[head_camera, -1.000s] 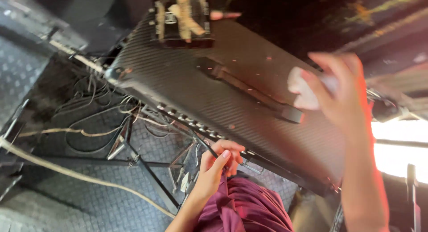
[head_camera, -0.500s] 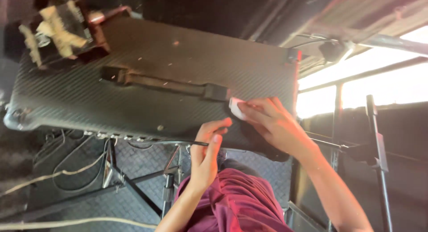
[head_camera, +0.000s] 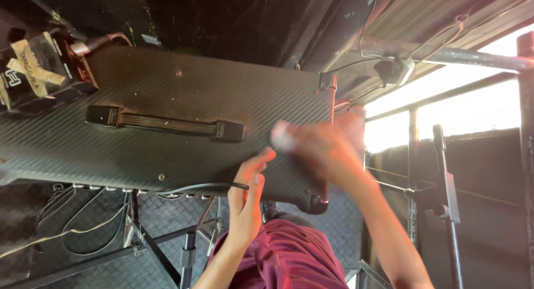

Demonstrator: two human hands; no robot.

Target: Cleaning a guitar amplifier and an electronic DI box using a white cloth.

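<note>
Two hands work on a big black amplifier (head_camera: 183, 108) that fills the upper left and middle of the frame, its textured top facing the camera with a black carry handle (head_camera: 165, 123) across it. Left hand (head_camera: 248, 197), at lower centre, grips the front edge of the amplifier, fingers curled over the rim just beside a black cable (head_camera: 203, 188) that runs along that edge. Right hand (head_camera: 328, 150), right of centre, lies against the top near its right end and is badly blurred; a small white cloth (head_camera: 280, 138) shows at its fingertips, pressed to the surface, though how the fingers close on it cannot be told. At the upper left corner a black box (head_camera: 33, 72) with strips of tan tape sits on the amplifier, cut off by the frame edge. Below, thin metal stand legs (head_camera: 144, 242) and loose wires (head_camera: 72, 228) cross a dark ribbed floor. A maroon sleeve (head_camera: 283, 255) fills the lower middle and hides what is under it. At the right a black stand pole (head_camera: 448, 194) rises before a glaring bright opening where nothing can be made out; a metal rail (head_camera: 445, 55) crosses above it.
</note>
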